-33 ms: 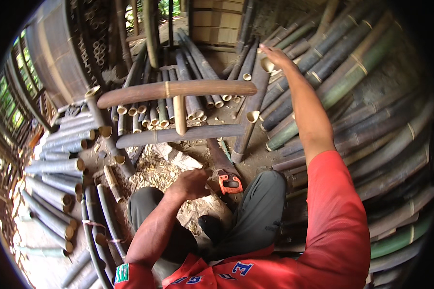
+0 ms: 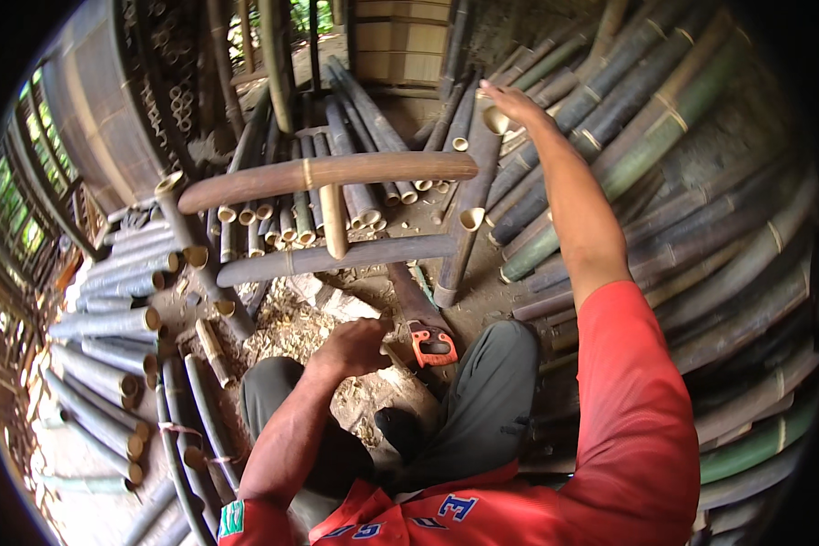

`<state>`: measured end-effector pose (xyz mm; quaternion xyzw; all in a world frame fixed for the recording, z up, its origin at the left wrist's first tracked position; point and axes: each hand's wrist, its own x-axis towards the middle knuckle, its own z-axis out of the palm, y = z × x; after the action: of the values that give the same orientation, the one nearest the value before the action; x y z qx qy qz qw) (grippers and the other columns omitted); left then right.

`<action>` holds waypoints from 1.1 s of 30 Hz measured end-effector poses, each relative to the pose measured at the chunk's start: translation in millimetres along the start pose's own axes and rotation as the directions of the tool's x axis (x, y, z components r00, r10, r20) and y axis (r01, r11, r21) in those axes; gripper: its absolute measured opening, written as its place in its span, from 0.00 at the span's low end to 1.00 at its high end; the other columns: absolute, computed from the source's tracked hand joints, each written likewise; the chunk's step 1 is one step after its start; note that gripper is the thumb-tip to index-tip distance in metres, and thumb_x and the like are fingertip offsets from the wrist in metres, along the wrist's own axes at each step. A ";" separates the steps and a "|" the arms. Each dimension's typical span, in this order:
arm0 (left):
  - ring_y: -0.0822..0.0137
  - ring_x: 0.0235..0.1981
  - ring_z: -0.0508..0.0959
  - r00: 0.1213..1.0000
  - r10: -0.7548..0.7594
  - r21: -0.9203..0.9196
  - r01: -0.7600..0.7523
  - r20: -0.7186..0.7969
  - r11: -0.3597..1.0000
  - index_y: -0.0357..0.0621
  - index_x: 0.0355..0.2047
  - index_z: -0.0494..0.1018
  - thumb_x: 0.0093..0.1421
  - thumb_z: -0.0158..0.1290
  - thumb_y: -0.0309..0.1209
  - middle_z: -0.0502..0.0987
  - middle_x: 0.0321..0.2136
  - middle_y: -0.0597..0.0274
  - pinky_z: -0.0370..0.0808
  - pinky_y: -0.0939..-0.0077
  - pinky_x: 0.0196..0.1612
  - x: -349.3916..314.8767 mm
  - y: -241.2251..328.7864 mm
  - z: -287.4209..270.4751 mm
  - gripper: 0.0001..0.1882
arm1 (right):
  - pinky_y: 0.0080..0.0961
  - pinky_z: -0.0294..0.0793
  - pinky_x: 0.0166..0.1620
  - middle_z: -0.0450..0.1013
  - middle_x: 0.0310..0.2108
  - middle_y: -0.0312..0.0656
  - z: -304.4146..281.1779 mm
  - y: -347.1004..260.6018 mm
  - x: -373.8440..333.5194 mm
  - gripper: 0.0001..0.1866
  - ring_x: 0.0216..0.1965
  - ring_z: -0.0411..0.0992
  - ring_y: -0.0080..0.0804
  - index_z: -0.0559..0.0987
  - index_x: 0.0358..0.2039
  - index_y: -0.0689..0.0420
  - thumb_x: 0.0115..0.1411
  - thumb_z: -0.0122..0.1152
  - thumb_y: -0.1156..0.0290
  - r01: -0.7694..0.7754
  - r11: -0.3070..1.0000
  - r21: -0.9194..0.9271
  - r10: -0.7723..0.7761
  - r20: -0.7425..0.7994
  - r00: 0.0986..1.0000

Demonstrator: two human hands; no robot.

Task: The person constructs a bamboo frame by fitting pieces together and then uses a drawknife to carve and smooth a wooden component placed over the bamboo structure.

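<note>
Bamboo frame (image 2: 255, 184) stands ahead of me; my right hand (image 2: 517, 104) is at its right post (image 2: 459, 259).
Fingers extend straight, partly masking the post's upper end; contact unclear. My left hand (image 2: 350, 348) curls low, fingertips hidden, so I cannot tell whether it grips anything. The orange-handled saw (image 2: 418, 305) runs up to the lower rail (image 2: 287, 264), its tip hard to make out. A narrow strip of bare earth (image 2: 484, 289) separates post and stacked bamboo (image 2: 664, 200). Upper rail (image 2: 382, 167): brown, rounded; lower: grey; pale peg (image 2: 334, 220) between.
</note>
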<state>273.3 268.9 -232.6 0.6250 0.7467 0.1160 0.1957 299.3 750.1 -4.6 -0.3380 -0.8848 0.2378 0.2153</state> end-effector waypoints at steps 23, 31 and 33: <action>0.58 0.39 0.84 0.735 -0.218 -0.412 -0.091 -0.642 0.907 0.33 0.53 0.77 0.51 0.71 0.29 0.84 0.41 0.48 0.82 0.62 0.41 69.6 -37.8 -45.9 0.29 | 0.43 0.69 0.65 0.73 0.63 0.57 -48.1 24.5 -21.2 0.46 0.63 0.72 0.50 0.79 0.62 0.59 0.65 0.52 0.27 0.307 0.952 -0.009 -0.297 0.225 0.928; 0.63 0.31 0.81 0.285 -0.882 -0.915 0.034 -0.376 0.402 0.33 0.41 0.77 0.53 0.68 0.32 0.82 0.35 0.52 0.78 0.64 0.35 80.9 -132.1 -44.5 0.20 | 0.59 0.70 0.57 0.66 0.70 0.45 -61.3 -3.2 -62.9 0.40 0.69 0.63 0.50 0.68 0.71 0.44 0.68 0.49 0.32 0.053 0.994 -0.093 -0.025 0.285 0.958; 0.61 0.37 0.82 0.618 -0.786 -0.983 -0.155 -0.015 -0.103 0.34 0.46 0.78 0.57 0.66 0.33 0.83 0.40 0.51 0.80 0.63 0.40 70.7 -131.6 -41.5 0.20 | 0.71 0.71 0.53 0.60 0.75 0.44 -63.7 -3.2 -70.6 0.42 0.72 0.59 0.56 0.63 0.75 0.37 0.68 0.47 0.29 -0.007 0.988 -0.152 0.050 0.281 0.958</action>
<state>128.2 315.9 -260.7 -0.0188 0.5883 0.7418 0.3214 380.2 716.1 32.2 -0.3282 -0.9168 0.2201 0.0568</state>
